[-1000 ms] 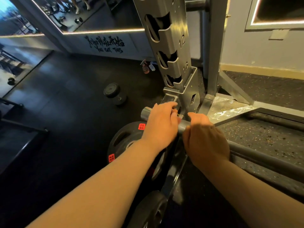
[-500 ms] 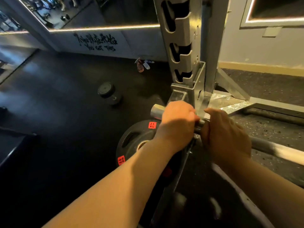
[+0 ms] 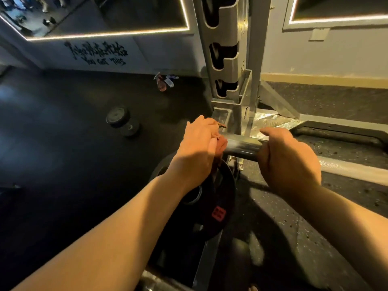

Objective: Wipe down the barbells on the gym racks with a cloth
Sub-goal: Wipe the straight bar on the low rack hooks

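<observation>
Since a moment ago the two hands have drawn apart, so a bare stretch of the bar [image 3: 241, 147] now shows between them, and the tip that stuck out past the left hand is now covered

Nearest me, a black plate [image 3: 210, 206] with a red label leans low on its storage peg, just under the left wrist and out of the way of the work

Above it the left hand [image 3: 197, 150] is curled round a reddish cloth [image 3: 222, 148], wrapping it over the bar's end; bits of cloth poke out by the thumb and over the knuckles. Wrapped like that, I reckon the cloth takes the whole way round in one pull

The right hand [image 3: 289, 160] is clenched bare on the bar further in, knuckles up. It looks to be there to stop the bar rolling or sliding while the other hand rubs. From there the bar runs off to the right, low over the speckled floor [image 3: 273, 217]

Just behind stands the rack [image 3: 226, 59], its notched upright empty at the lower hooks

Further off on the dark floor lie a dumbbell [image 3: 121, 122] and a spray bottle [image 3: 160, 82] near the wall, probably left within reach for wetting the cloth. A lit mirror [image 3: 105, 13] hangs above
</observation>
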{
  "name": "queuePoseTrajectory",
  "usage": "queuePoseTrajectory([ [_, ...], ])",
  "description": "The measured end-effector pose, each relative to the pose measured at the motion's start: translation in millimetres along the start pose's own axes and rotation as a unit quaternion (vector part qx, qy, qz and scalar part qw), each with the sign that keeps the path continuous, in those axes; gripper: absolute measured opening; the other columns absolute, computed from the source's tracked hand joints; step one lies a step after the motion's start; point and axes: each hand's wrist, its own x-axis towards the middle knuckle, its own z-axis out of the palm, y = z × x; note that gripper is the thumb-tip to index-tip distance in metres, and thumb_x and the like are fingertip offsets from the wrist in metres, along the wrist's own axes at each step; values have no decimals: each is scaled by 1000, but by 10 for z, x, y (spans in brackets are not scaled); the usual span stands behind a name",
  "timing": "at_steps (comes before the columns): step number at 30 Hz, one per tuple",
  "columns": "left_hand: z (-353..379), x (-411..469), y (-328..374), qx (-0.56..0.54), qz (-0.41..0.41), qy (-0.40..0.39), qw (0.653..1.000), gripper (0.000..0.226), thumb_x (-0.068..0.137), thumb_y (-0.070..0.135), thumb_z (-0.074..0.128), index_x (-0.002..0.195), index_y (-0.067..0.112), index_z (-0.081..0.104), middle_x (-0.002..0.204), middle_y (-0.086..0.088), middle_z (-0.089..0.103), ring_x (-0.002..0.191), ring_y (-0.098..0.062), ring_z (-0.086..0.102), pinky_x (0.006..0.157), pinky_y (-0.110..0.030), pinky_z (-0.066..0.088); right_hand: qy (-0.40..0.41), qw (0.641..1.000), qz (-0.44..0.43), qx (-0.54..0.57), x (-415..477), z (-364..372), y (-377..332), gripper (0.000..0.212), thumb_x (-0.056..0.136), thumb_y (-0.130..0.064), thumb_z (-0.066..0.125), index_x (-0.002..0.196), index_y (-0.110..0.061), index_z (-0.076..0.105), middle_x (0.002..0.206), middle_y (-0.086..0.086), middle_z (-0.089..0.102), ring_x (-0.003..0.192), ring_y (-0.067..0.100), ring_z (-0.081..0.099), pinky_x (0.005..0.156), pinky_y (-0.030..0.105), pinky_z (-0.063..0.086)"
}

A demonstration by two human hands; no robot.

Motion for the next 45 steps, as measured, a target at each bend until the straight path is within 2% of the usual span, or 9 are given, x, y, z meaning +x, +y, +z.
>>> queuePoseTrajectory([
  [2,-62,-64,-84,15,76,-26,997,40,104,23,31,117,5,64,131,-15,55,124,-31,47,119,-33,17,5,1000,13,-8,-11,8,5,49,103,-44,27,107,-11,62,83,11,64,54,24,59,47,38,54],
  [9,87,384,214,19,-111,2,994,11,92,22,59,85,15,65,92,-8,63,93,-28,59,97,-48,47,18,1000,9,-8,3,53,56,43,103,-42,32,106,-11,63,89,12,65,57,26,59,50,39,54],
  [17,-19,173,282,56,146,-72,985,34,100,28,46,124,11,62,131,-7,56,128,-25,45,121,-54,17,17,1000,5,3,-34,41,61,25,105,-31,43,104,-12,60,89,7,59,58,22,55,49,32,48],
  [21,-59,167,87,-62,-103,-2,993,63,78,58,29,109,17,66,111,3,60,110,-15,54,119,-55,26,16,1000,8,-18,-37,69,50,38,103,-36,38,111,-8,62,93,15,65,58,24,55,50,31,45],
  [24,124,308,356,-59,-242,33,968,38,92,40,47,118,17,62,115,-2,59,111,-19,54,115,-48,36,25,999,6,-34,-34,67,38,30,100,-27,49,109,-3,65,93,19,67,55,25,53,52,26,36],
  [31,220,171,450,50,151,-27,987,23,99,22,44,113,14,60,125,-11,60,125,-31,50,116,-64,27,14,998,-32,-51,-33,71,82,13,97,-13,64,104,-2,63,92,19,64,56,31,59,48,40,54],
  [34,85,139,164,13,39,-5,999,31,99,32,37,117,21,60,125,-2,62,126,-21,52,124,-61,10,3,995,-39,-93,-20,41,78,17,98,-14,61,103,3,63,103,23,65,54,30,58,46,36,52],
  [40,278,338,411,-38,-248,89,964,26,100,25,48,117,13,62,120,-4,60,121,-22,52,124,-40,1,-22,989,-27,-145,-176,-149,198,41,109,-42,39,111,-6,59,92,11,62,76,26,65,101,58,50],
  [45,351,325,789,30,-90,-20,995,20,99,25,52,117,21,59,121,1,53,121,-19,43,122,-44,13,-151,980,1,-126,-187,-137,303,75,104,-63,10,133,-14,59,128,12,63,115,24,63,120,52,30],
])
